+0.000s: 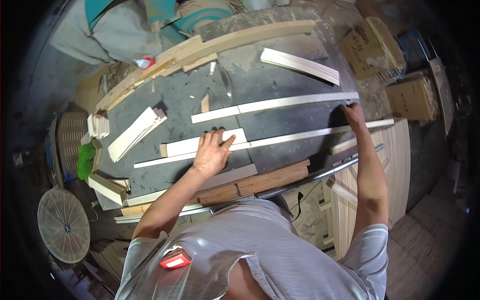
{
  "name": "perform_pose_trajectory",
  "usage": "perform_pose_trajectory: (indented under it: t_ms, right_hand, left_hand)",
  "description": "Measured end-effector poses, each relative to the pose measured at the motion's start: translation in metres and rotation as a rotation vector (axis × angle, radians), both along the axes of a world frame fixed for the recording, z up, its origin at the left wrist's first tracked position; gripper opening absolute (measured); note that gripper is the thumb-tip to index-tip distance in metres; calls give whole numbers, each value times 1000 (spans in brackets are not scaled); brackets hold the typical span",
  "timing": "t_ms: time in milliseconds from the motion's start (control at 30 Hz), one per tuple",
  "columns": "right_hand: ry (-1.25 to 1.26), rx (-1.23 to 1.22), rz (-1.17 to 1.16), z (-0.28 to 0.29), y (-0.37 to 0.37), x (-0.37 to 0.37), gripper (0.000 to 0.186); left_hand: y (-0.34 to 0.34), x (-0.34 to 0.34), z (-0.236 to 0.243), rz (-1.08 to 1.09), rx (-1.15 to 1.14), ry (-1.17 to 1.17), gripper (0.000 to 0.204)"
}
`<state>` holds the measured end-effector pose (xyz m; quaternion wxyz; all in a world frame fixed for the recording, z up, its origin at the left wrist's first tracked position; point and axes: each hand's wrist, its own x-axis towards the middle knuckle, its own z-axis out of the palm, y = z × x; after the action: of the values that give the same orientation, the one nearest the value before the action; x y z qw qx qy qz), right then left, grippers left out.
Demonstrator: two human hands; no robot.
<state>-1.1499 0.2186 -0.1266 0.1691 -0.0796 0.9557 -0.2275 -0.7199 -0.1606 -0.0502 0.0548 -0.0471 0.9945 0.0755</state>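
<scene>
My left hand lies with fingers spread over a short white board, its fingertips on the board. Just on the near side, a long narrow wooden strip runs from the left across the dark worktable and past its right side. A second long pale strip lies farther away, roughly parallel. At that strip's right end, my right hand is closed, fingers curled close to its near edge. Whatever its fingers pinch is too small to make out. A small wood block sits at the short board's left end.
Stacked pale strips lie at the far right, another stack at left. A curved wooden rail borders the far side, near a red-capped bottle. Thick timber lines the near edge. Cardboard boxes stand right.
</scene>
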Motion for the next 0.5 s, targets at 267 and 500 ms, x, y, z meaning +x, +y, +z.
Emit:
perform_pose_trajectory:
  t_ms: [267,500]
  right_hand:
    - [291,106,115,17,-10,23,46]
    - [258,-312,129,40,19,118,28]
  left_hand:
    - [-3,0,11,113,157,-18,61]
    - [-15,-22,7,127,278,143,37]
